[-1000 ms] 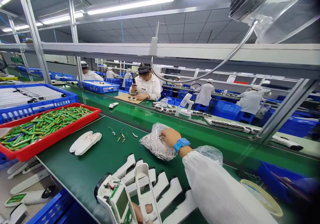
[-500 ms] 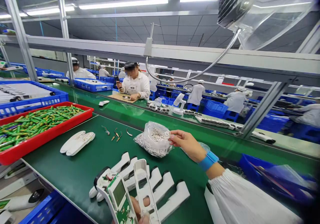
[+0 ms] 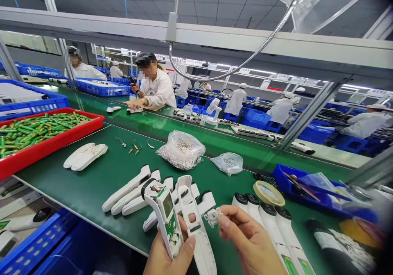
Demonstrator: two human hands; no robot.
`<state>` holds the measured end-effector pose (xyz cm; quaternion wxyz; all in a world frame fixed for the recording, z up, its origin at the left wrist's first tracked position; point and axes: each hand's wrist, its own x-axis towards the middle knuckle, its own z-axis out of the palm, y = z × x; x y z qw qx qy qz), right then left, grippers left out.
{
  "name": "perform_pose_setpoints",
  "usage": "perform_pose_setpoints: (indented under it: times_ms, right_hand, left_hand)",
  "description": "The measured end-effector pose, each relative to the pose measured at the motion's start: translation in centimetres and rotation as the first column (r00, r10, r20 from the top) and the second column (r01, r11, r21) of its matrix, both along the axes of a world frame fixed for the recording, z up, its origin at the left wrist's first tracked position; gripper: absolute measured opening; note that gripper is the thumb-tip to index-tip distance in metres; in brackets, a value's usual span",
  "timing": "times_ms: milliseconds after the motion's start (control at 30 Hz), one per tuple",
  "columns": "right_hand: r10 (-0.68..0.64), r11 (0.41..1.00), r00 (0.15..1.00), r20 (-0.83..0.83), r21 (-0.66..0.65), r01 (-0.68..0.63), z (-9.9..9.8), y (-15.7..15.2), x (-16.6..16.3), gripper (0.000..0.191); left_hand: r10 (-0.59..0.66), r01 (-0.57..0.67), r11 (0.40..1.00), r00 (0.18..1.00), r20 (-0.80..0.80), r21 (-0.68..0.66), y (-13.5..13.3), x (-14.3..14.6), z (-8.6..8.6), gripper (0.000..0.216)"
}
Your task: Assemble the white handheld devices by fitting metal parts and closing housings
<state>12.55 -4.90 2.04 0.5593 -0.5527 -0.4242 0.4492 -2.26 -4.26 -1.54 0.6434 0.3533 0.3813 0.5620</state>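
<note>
My left hand [image 3: 170, 255] grips an opened white handheld device: a front half with a screen and green circuit board [image 3: 164, 210] and a white back shell [image 3: 193, 221]. My right hand [image 3: 250, 242] pinches a small white plastic part [image 3: 212, 217] right beside the back shell. Behind them on the green mat lie several white device shells [image 3: 132, 191]. A clear bag of small metal parts [image 3: 181, 150] sits farther back, with a smaller bag [image 3: 229, 163] to its right.
A red tray of green batteries [image 3: 46, 129] stands at the left, white covers [image 3: 84, 156] beside it. Blue bins [image 3: 30, 101] are behind and below. A tape roll [image 3: 268, 193] and blue bin [image 3: 307, 189] lie right. People in white work across the conveyor [image 3: 153, 88].
My right hand left the bag of metal parts and came back toward me, now pinching a small white part next to the device. The view tilted down and right.
</note>
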Motion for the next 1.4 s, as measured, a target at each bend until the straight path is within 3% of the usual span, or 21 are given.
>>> perform_pose_setpoints:
  times_ms: [133, 200, 267, 333, 400, 433, 500, 600, 733, 867, 1200, 1300, 1400]
  right_hand:
    - [-0.051, 0.999, 0.992, -0.111, -0.014, 0.049, -2.0, -0.1, 0.6, 0.032]
    - [-0.094, 0.995, 0.995, -0.013, 0.036, 0.094, -2.8, -0.4, 0.8, 0.029]
    - [-0.193, 0.973, 0.951, 0.242, 0.168, 0.155, -3.5, -0.9, 0.7, 0.021]
    - [-0.369, 0.898, 0.775, 0.513, 0.410, 0.157, -4.2, -1.5, 0.4, 0.011]
    - [-0.507, 0.797, 0.570, 0.647, 0.604, 0.023, -4.8, -1.9, 0.1, 0.026]
    - [-0.535, 0.758, 0.506, 0.676, 0.649, -0.065, -5.1, -2.0, 0.1, 0.034]
    - [-0.512, 0.734, 0.449, 0.733, 0.645, -0.216, -5.6, -2.2, 0.2, 0.044]
    - [-0.447, 0.729, 0.421, 0.789, 0.594, -0.339, -5.8, -2.1, 0.8, 0.049]
    - [-0.416, 0.703, 0.392, 0.820, 0.564, -0.434, -5.6, -2.0, 1.3, 0.047]
    - [-0.372, 0.729, 0.368, 0.852, 0.513, -0.452, -5.4, -2.4, 1.2, 0.045]
    - [-0.338, 0.696, 0.493, 0.802, 0.566, -0.443, -5.4, -2.4, 1.2, 0.051]
    - [-0.351, 0.792, 0.628, 0.694, 0.578, -0.196, -6.1, -3.0, 0.7, 0.051]
    - [-0.244, 0.929, 0.813, 0.529, 0.368, 0.039, -6.1, -3.2, 0.1, 0.046]
  left_hand:
    - [-0.021, 0.022, 0.999, 0.999, -0.033, 0.032, -0.1, 0.3, -0.5, 0.036]
    - [-0.039, 0.040, 0.999, 0.999, -0.038, 0.029, -0.2, 0.5, -0.7, 0.036]
    - [-0.057, 0.059, 0.998, 0.996, -0.064, 0.030, -0.4, 0.7, -1.1, 0.037]
    - [-0.081, 0.085, 0.996, 0.992, -0.095, 0.037, -0.6, 0.9, -1.5, 0.039]
    - [-0.104, 0.110, 0.993, 0.989, -0.108, 0.047, -0.7, 1.0, -1.8, 0.040]
    - [-0.116, 0.123, 0.991, 0.987, -0.113, 0.054, -0.7, 1.0, -2.0, 0.040]
    - [-0.135, 0.149, 0.985, 0.980, -0.146, 0.085, -0.6, 1.0, -2.2, 0.037]
    - [-0.157, 0.192, 0.968, 0.966, -0.205, 0.162, -0.5, 0.9, -2.1, 0.030]
    - [-0.152, 0.186, 0.970, 0.966, -0.207, 0.156, -0.4, 0.8, -1.6, 0.036]
    - [-0.148, 0.176, 0.975, 0.969, -0.198, 0.133, -0.5, 0.8, -1.0, 0.036]
    - [-0.120, 0.130, 0.990, 0.977, -0.175, 0.046, -0.9, 0.5, -0.6, 0.037]
    - [-0.118, 0.128, 0.991, 0.966, -0.231, 0.030, -0.9, 0.5, -0.6, 0.036]
    - [-0.125, 0.135, 0.990, 0.967, -0.223, 0.030, -1.1, 0.5, -0.7, 0.036]
